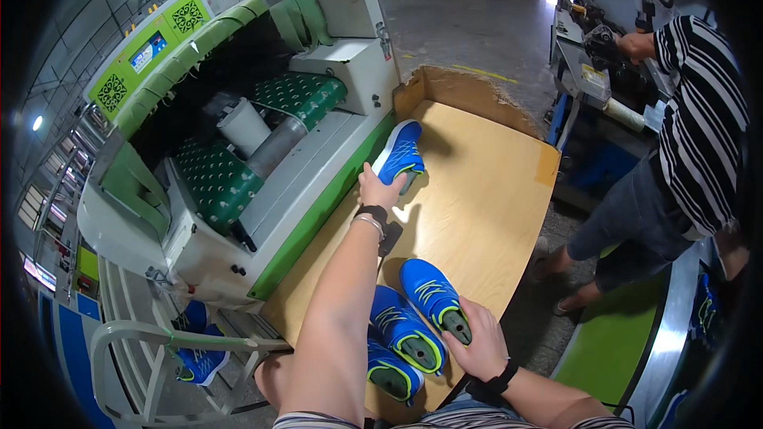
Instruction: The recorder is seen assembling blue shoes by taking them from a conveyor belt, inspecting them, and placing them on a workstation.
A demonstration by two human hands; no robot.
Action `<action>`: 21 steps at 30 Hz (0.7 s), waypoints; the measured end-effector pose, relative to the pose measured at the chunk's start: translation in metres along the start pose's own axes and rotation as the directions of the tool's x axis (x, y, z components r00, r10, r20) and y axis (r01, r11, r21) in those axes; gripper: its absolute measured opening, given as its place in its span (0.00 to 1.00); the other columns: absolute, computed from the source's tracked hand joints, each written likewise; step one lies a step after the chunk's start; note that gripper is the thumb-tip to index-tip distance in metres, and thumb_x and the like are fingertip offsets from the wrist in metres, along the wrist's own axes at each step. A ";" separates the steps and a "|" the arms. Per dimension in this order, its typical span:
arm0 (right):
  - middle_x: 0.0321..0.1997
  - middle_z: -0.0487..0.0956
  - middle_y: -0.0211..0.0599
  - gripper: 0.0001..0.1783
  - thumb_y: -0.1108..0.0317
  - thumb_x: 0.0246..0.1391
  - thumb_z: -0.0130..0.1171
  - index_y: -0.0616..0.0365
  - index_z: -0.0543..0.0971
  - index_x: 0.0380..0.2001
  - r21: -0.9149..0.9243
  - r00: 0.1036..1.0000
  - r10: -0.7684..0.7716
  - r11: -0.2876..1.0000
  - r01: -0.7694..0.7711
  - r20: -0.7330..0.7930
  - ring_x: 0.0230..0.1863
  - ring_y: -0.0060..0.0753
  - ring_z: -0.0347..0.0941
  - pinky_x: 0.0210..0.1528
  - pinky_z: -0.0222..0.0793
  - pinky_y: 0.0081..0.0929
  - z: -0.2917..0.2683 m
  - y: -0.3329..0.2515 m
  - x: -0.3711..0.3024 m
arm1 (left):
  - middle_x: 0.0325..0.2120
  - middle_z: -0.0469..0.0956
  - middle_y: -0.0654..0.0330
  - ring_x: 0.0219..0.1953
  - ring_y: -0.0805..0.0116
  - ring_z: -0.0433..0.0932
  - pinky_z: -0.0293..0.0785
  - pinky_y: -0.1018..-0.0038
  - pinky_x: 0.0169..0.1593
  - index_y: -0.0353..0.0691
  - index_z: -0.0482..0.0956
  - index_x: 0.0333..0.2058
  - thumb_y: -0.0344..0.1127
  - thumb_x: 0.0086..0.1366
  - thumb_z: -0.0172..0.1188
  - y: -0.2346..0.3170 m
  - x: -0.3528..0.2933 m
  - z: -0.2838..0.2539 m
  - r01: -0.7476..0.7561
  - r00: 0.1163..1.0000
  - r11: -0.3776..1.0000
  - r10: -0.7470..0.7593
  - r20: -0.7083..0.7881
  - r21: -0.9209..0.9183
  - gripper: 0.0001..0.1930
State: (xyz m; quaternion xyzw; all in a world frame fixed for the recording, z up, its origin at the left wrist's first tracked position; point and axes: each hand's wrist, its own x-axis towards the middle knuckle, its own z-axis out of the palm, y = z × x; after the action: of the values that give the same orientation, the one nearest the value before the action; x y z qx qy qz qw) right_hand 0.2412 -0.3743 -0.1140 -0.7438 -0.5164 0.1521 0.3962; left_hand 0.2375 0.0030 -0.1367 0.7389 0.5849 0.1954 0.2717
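Note:
My left hand (379,188) reaches forward, its fingers wrapped round the heel side of a blue sneaker (402,148) with a white sole. That sneaker is on the far part of the wooden tabletop (477,191), tilted, beside the machine's green edge. Nearer to me, my right hand (479,342) grips the heel of another blue sneaker (429,286) with a yellow-green collar and a dark green insert inside. Just left of it lie two more sneakers, one blue sneaker (401,322) and a second blue sneaker (391,373) closest to my body, partly hidden.
A white-and-green conveyor machine (310,183) with a dotted green belt (298,99) stands left. Cardboard (469,95) edges the table's far side. At right a person in a striped shirt (699,119) works at another machine (596,48). More sneakers (199,361) sit on a lower-left rack.

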 end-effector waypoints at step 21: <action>0.55 0.72 0.56 0.38 0.69 0.51 0.65 0.67 0.64 0.63 0.049 0.998 -0.044 0.998 0.046 -0.037 0.57 0.58 0.68 0.61 0.64 0.45 0.002 0.005 -0.004 | 0.45 0.82 0.65 0.46 0.72 0.80 0.76 0.71 0.46 0.46 0.73 0.55 0.54 0.67 0.59 -0.077 -0.161 -0.147 0.454 0.831 0.191 0.260 0.491 -0.870 0.25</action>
State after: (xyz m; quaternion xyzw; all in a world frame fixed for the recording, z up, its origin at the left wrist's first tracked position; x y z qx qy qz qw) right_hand 0.2418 -0.3773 -0.1199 -0.7245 -0.5220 0.1425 0.4270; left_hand 0.0516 -0.1147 -0.0664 0.3745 0.2696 0.2832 0.8407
